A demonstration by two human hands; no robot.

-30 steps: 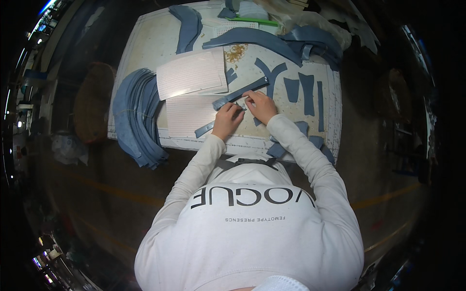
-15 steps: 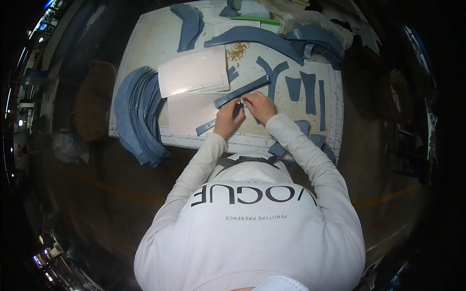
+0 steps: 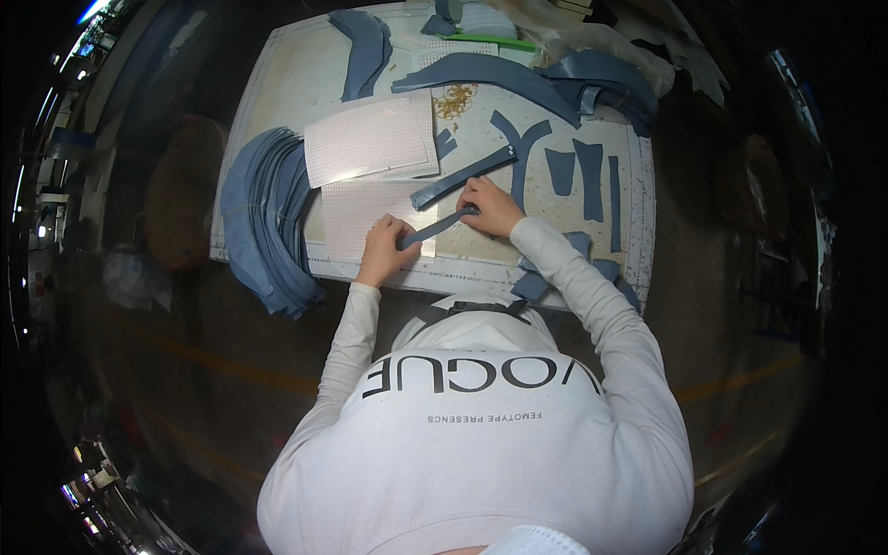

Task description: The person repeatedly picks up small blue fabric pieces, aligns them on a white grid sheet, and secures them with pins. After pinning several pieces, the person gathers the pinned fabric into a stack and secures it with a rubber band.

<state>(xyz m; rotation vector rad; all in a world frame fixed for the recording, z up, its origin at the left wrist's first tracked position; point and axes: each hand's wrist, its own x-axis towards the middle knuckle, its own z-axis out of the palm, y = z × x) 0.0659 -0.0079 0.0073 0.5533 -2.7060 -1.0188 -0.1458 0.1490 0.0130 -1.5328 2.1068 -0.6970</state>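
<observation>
A narrow blue fabric strip [image 3: 435, 228] stretches on a slant between my two hands, low over the table. My left hand [image 3: 386, 246] is closed on its lower left end. At the upper right end, the fingers of my right hand [image 3: 492, 206] pinch it. Just beyond it lies a bundle of longer blue strips [image 3: 464, 178], close to my right fingertips. Under and beside my left hand is a sheet of gridded paper [image 3: 356, 217], partly covered by a second paper stack [image 3: 365, 139].
A thick tied stack of curved blue pieces [image 3: 264, 217] hangs over the table's left edge. More curved blue pieces [image 3: 495, 74] lie at the back near yellow rubber bands [image 3: 453, 100]. Flat blue cut pieces [image 3: 588, 180] are spread on the right of the white table [image 3: 277, 88].
My left hand has moved left and nearer to me, away from my right hand. The strip now runs straight between them. My right hand has shifted only slightly.
</observation>
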